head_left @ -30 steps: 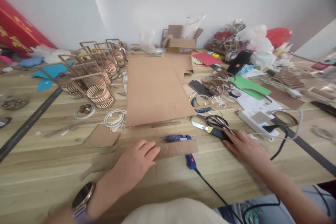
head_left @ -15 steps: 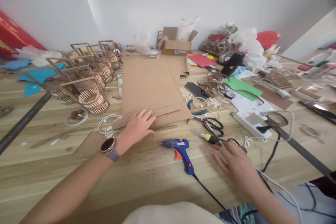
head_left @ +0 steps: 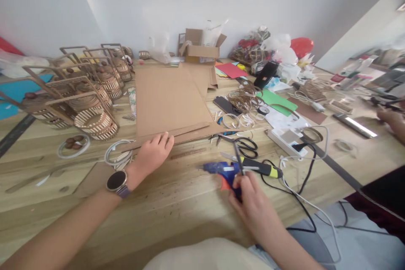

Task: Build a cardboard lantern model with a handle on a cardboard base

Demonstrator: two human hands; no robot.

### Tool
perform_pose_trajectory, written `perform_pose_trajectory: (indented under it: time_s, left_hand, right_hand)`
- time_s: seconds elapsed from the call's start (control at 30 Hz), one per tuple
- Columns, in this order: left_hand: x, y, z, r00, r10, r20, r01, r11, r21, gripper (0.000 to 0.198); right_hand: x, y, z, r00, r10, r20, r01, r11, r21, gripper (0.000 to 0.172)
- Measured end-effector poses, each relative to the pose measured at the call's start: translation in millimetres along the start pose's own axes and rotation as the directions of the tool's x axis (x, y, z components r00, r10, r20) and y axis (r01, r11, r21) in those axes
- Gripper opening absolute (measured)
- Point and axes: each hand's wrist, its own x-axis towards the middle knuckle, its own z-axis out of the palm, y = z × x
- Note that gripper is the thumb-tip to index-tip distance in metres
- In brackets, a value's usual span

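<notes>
My left hand (head_left: 154, 153) lies on a narrow cardboard strip (head_left: 190, 130), fingers stretched across it. The strip rests along the near edge of a large brown cardboard sheet (head_left: 172, 97). My right hand (head_left: 253, 198) is closed around a thin, dark, pen-like tool (head_left: 238, 156) that points up and away. Beneath it, the handle of a blue hot glue gun (head_left: 221, 168) is partly hidden; I cannot tell whether my fingers grip that as well. A utility knife (head_left: 257, 166) with a black and yellow handle and black-handled scissors (head_left: 247, 147) lie just beyond.
Woven baskets with tall handles (head_left: 96, 122) stand at left, near rings of white cord (head_left: 118, 154). A power strip (head_left: 286, 143) with trailing cables lies at right. An open carton (head_left: 202, 50) stands at the back. Another person's hand (head_left: 392, 120) shows at the right edge.
The view has swung to the right. My right hand has moved left with the thin tool, over the glue gun's handle, and the glue gun has shifted right on the table. My left hand stays on the strip.
</notes>
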Motion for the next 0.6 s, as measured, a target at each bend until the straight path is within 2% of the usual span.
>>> perform_pose_trajectory:
  time_s: [0.03, 0.1, 0.2, 0.3, 0.37, 0.43, 0.47, 0.5, 0.6]
  left_hand:
    - [0.6, -0.8, -3.6, 1.0, -0.011, -0.026, 0.01, 1.0, -0.029, 0.048]
    - [2.1, -1.1, -12.1, 0.998, -0.011, -0.067, 0.011, 1.0, -0.001, 0.046]
    - [4.2, 1.1, -25.7, 0.995, 0.049, -0.084, -0.029, 0.974, 0.223, 0.044]
    - [5.9, 3.3, -37.0, 0.993, 0.105, -0.059, -0.074, 0.919, 0.387, 0.044]
    - [6.9, 3.7, -42.3, 0.992, 0.113, -0.051, -0.082, 0.906, 0.414, 0.043]
    - [8.3, 3.3, -46.4, 0.993, 0.106, -0.051, -0.076, 0.908, 0.412, 0.042]
    - [9.4, 2.8, -48.3, 0.994, 0.101, -0.049, -0.072, 0.912, 0.404, 0.042]
    - [10.8, 2.3, -50.3, 0.995, 0.093, -0.046, -0.068, 0.918, 0.392, 0.042]
    - [15.8, 1.1, -57.3, 0.997, 0.054, -0.046, -0.035, 0.938, 0.345, 0.044]
  right_hand:
    - [2.5, 11.2, -6.6, 0.999, 0.002, -0.045, -0.004, 0.999, -0.049, 0.01]
    - [11.8, 40.3, -14.3, 0.991, 0.073, -0.11, -0.092, 0.979, -0.18, 0.009]
    - [31.9, 84.2, -13.5, 0.971, 0.198, -0.131, -0.232, 0.905, -0.356, 0.011]
    - [47.8, 102.2, -7.4, 0.969, 0.219, -0.116, -0.247, 0.881, -0.403, 0.007]
    - [52.1, 94.3, -4.2, 0.967, 0.223, -0.119, -0.253, 0.862, -0.44, 0.005]
    - [51.3, 73.1, 0.0, 0.983, 0.167, -0.077, -0.183, 0.851, -0.493, 0.014]
    - [49.7, 59.3, 3.6, 0.995, 0.098, -0.012, -0.09, 0.845, -0.528, 0.018]
    - [47.8, 44.5, 8.6, 0.993, -0.027, 0.117, 0.085, 0.845, -0.527, 0.023]
    - [44.2, 2.8, 31.6, 0.904, -0.254, 0.343, 0.381, 0.843, -0.381, 0.031]
